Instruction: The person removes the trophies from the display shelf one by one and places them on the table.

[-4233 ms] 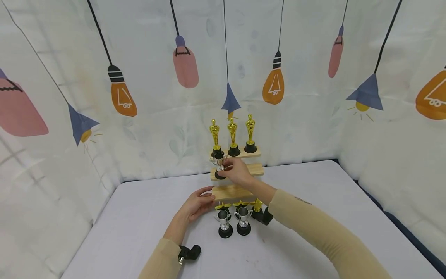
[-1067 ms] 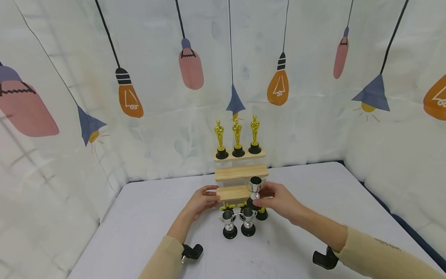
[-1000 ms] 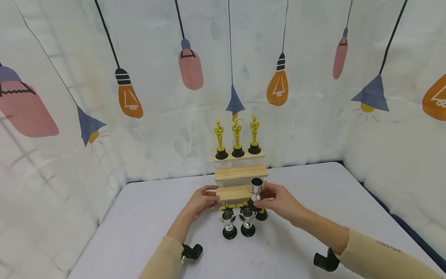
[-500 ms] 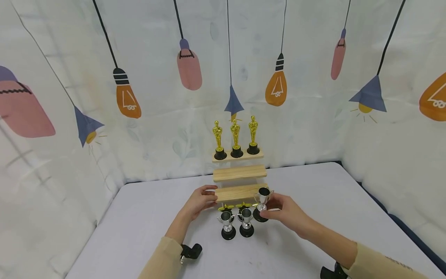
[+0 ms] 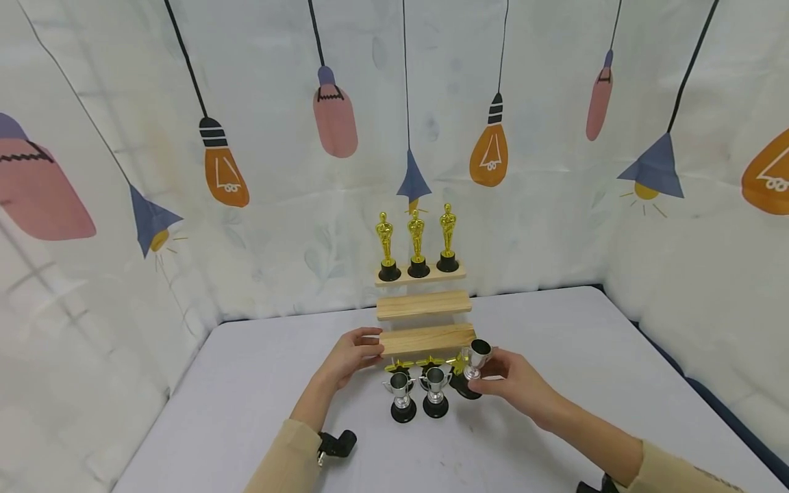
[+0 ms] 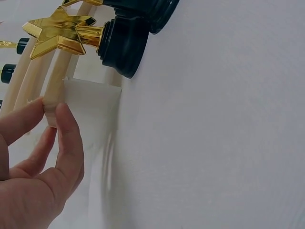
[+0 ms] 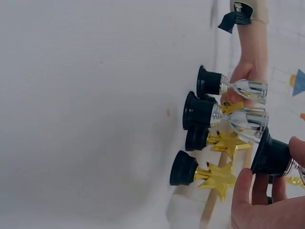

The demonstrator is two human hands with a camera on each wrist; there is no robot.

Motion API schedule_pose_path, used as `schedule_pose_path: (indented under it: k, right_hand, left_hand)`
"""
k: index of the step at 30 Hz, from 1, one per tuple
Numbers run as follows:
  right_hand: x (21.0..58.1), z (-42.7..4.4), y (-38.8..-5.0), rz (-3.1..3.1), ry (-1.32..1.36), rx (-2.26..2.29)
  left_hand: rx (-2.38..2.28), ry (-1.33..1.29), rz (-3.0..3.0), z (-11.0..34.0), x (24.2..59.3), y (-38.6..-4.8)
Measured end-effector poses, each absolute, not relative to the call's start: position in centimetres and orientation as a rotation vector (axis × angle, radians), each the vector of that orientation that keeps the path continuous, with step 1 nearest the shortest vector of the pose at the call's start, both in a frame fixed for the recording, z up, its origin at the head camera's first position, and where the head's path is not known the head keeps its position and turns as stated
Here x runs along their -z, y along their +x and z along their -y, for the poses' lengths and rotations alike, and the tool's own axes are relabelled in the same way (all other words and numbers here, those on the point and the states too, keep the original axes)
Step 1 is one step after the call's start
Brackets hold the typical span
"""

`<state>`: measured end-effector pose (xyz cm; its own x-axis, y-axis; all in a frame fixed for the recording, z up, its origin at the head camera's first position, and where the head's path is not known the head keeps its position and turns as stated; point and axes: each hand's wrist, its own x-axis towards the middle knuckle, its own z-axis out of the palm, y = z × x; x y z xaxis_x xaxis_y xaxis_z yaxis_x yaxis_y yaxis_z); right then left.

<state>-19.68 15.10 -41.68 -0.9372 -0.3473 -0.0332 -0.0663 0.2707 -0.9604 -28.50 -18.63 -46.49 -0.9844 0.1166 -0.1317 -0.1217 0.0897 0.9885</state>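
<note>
Picture the lowest wooden shelf (image 5: 425,339) as the centre of a clock face. At nine o'clock, the person's left hand (image 5: 350,357) pinches its end. Near four o'clock, the right hand (image 5: 518,385) grips a silver cup (image 5: 479,355) by its black base, slightly tilted and raised off the white surface (image 5: 259,373). Around six o'clock, two more silver cups (image 5: 401,386) (both upright) stand in front of gold star trophies (image 7: 220,180). At twelve o'clock, beyond the middle shelf (image 5: 424,305), three gold statues (image 5: 416,236) line the top shelf (image 5: 433,276).
</note>
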Motion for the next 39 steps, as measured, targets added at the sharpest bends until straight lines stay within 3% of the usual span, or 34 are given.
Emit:
schedule_pose_path:
  k: [39]
  right_hand:
    - [46.5,-15.3,-20.4,-2.314,-0.412,1.633]
  left_hand:
    - [-2.159,-0.071,-2.029,18.9,48.2,-28.3]
